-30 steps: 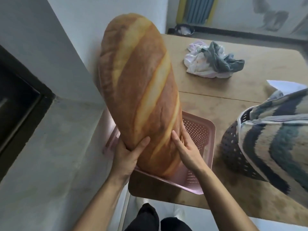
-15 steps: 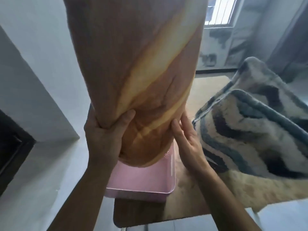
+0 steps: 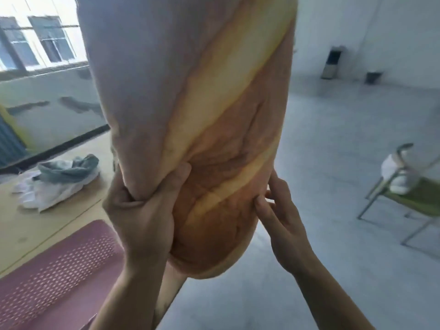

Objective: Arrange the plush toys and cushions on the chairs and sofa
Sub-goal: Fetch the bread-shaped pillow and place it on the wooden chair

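Left hand: my left hand (image 3: 142, 210) grips the lower left side of the bread cushion (image 3: 214, 115), fingers curled into a bunched fold of fabric and thumb lying up across the front.
Right hand: my right hand (image 3: 281, 210) lies against the lower right side with fingers straight, pressing the fabric and curled round nothing.
Arms: both forearms are bare and reach up from below.
Pink basket (image 3: 54, 270): perforated, at the near edge of the table (image 3: 35, 229), left of my left arm. I cannot tell what it holds.
Clothes (image 3: 59, 179): a white and grey-blue heap farther back on the table, outside the basket.
Chair (image 3: 416, 198): metal frame and green seat, on the floor well apart from the table. A white thing (image 3: 395, 172) on the seat is too blurred to name.
Bread cushion: held upright in the air, off the table, with its bottom end past the table's right edge. It is printed like a crusty loaf, brown with pale yellow slanting slashes, paler on its left side and wrinkled where I hold it. Its top is out of view.
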